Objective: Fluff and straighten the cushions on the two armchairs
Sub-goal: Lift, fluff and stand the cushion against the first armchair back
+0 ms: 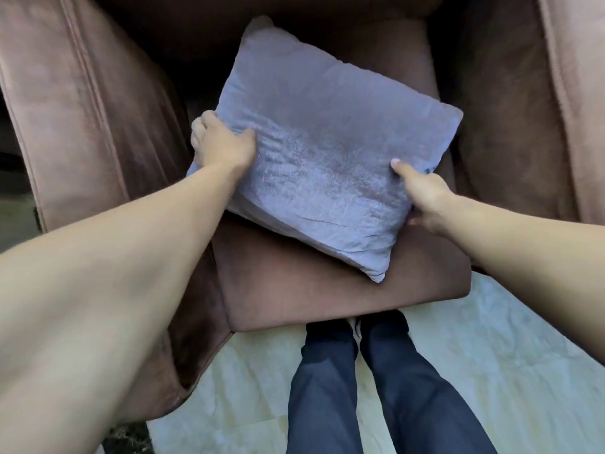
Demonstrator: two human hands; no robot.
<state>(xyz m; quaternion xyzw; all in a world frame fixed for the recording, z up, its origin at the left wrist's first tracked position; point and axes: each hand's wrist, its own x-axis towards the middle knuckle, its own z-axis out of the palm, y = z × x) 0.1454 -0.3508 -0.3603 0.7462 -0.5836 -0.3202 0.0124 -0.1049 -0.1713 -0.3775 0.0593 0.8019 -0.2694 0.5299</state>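
Note:
A square grey-blue velvet cushion (322, 149) is held tilted above the seat of a brown armchair (327, 290). My left hand (226, 142) grips its left edge, thumb on top and fingers wrapped behind. On the cushion's right side, my right hand (422, 194) holds the lower edge with the thumb pressed on the front and the fingers hidden underneath. One corner of the cushion points down over the seat's front part, and another points up toward the chair's dark back.
The armchair's left arm (82, 119) and right arm (540, 109) rise on either side of the seat. My legs in dark trousers (376, 388) stand at the seat's front edge on a pale tiled floor (491, 355).

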